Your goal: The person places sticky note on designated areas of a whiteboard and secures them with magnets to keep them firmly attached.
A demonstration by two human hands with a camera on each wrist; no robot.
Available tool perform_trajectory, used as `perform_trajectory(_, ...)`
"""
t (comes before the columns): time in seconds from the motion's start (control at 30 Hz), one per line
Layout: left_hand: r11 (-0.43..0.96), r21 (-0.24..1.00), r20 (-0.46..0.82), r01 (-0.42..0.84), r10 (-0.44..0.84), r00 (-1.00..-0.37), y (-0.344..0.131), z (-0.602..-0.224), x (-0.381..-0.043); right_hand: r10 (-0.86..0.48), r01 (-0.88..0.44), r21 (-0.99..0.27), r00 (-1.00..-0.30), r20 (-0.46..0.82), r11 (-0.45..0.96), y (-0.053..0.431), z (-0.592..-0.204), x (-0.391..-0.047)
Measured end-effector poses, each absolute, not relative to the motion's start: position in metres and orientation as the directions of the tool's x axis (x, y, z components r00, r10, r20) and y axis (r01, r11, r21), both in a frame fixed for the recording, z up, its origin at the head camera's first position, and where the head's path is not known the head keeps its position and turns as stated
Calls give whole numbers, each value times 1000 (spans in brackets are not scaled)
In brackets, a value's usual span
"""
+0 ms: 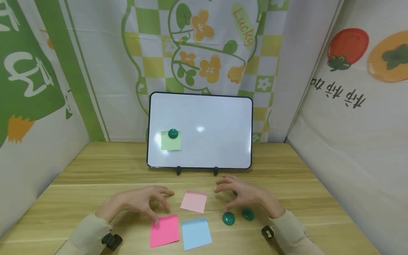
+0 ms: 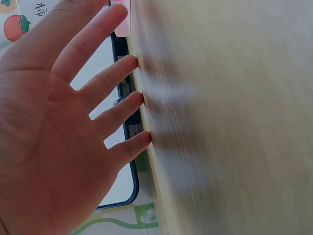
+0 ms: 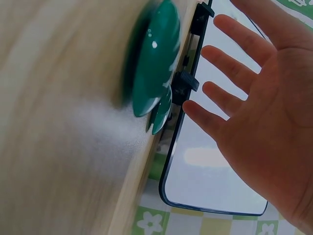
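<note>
The square hot-pink paper note (image 1: 164, 232) looked light, flimsy, best pinched by an edge; my left hand (image 1: 140, 201) and right hand (image 1: 244, 193) were spread.

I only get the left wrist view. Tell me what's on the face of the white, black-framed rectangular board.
Observer: A pale green square paper note, with a round, glossy dark green disc over its top edge.
Operator: Report the right hand.
Observer: It holds nothing, and its fingers stand apart.
Operator: Describe the paper beside the bright pink square paper note on the wood-grained table.
Observer: A light blue square paper note lies just to its right in the head view.
</note>
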State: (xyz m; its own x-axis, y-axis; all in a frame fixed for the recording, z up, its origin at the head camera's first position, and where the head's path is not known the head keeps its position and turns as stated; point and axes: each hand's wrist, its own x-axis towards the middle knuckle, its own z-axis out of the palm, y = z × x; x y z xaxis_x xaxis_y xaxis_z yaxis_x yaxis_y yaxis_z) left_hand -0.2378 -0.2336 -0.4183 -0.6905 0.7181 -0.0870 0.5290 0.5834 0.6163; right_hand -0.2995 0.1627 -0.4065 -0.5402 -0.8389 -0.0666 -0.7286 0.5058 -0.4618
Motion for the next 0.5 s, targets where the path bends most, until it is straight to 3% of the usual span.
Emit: perform_trajectory(0.5,606,648,-142,462,691,-708,-234,-416,-235,-847,-723,-473,-522,-106,505,165,-406,-300)
